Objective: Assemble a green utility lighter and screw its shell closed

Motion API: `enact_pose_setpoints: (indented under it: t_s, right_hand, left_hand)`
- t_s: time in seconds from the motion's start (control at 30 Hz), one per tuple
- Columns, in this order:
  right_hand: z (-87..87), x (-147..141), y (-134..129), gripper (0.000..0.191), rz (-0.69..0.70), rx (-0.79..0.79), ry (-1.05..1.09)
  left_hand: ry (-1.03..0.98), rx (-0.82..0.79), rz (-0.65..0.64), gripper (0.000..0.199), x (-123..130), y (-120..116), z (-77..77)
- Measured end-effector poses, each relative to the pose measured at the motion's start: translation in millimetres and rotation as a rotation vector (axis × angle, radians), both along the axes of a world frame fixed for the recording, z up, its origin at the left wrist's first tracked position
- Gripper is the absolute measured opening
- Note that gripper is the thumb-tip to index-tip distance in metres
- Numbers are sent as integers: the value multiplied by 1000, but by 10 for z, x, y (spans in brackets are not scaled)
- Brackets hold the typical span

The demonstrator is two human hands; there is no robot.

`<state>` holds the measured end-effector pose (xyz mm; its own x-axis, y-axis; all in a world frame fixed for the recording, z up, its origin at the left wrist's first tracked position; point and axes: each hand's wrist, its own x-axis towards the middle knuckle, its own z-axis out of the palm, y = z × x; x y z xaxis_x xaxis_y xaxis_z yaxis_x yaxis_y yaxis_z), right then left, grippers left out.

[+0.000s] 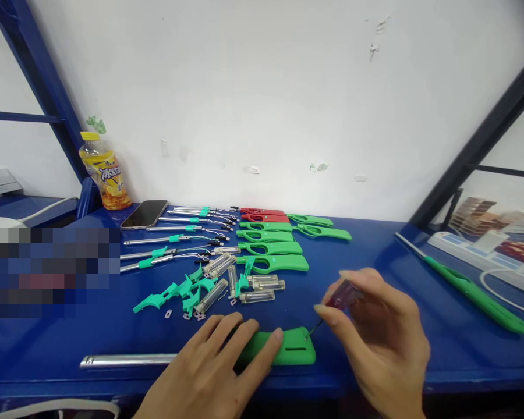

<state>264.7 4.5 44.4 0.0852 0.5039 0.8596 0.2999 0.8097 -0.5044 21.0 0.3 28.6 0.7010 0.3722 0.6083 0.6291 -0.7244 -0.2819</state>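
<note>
A long-necked green lighter (299, 347) lies near the table's front edge, its silver tube (128, 361) pointing left. My left hand (220, 366) presses down on the lighter's body and grips it, covering its middle and the trigger area. In my right hand (378, 326), thumb and fingers pinch the dark red see-through handle of a small screwdriver (344, 294). Its thin shaft slants down left to a hole at the right end of the green body.
Behind lie clear fuel tanks (213, 295), teal triggers (157, 298), silver tubes with wires (157, 240), and green (283, 263) and red handle shells (266, 218). A phone (145, 214) and drink bottle (107, 174) stand back left. Another green lighter (471, 291) and a power strip (484, 256) lie right.
</note>
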Motion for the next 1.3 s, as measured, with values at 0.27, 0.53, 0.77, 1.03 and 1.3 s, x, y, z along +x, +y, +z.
enact_pose_setpoints:
  t_s: [0.27, 0.53, 0.77, 1.03, 1.3]
  right_hand:
    - [53, -28, -34, 48, 171, -45, -5]
    - [84, 1, 2, 31, 161, -70, -1]
    - [103, -22, 24, 40, 166, -66, 59]
    - [127, 10, -11, 35, 117, -111, 36]
    - [84, 32, -18, 34, 36, -35, -8]
  left_hand:
    - [16, -29, 6, 49, -28, 24, -64]
    - [70, -96, -3, 54, -90, -13, -140]
    - [91, -89, -13, 51, -84, 47, -143]
    - [7, -32, -9, 46, -37, 52, -103]
    - [-18, -12, -17, 45, -12, 51, -65]
